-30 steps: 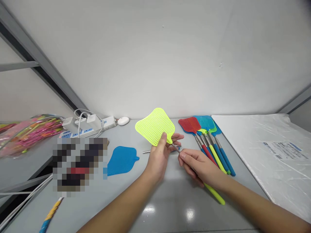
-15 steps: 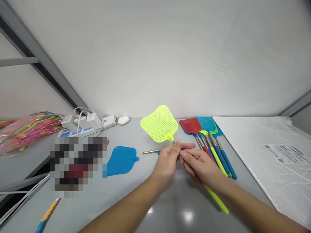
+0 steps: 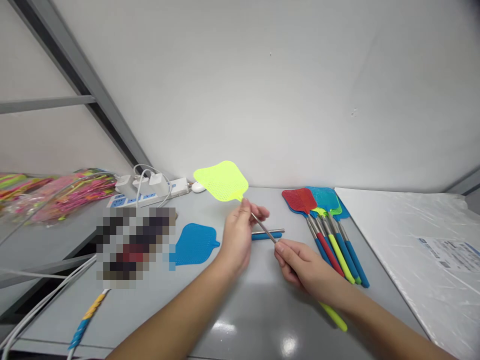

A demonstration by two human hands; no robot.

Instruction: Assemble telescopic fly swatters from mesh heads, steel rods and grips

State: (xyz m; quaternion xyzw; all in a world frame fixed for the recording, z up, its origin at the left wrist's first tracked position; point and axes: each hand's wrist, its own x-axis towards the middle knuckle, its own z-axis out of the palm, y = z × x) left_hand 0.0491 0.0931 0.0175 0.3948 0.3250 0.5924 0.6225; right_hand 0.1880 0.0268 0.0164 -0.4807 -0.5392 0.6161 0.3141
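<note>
Between my hands is a yellow-green fly swatter with a perforated head, a thin metal rod and a yellow-green grip. My left hand pinches it at the neck, just below the head. Lower down, my right hand is closed around the rod, and the grip's end sticks out beneath it. On the table behind my left hand lies a metal rod with a blue handle, partly hidden. Left of that hand rests a loose blue swatter head.
Several fly swatters in mixed colours lie fanned out at the right. A white wrapped package flanks them. A power strip with plugs and cables, a plastic bag of colourful pieces and a pixelated object occupy the left.
My left hand has moved left and away from my right, taking the swatter's head along. A length of metal rod now shows between my hands. The camera view has shifted slightly left.
</note>
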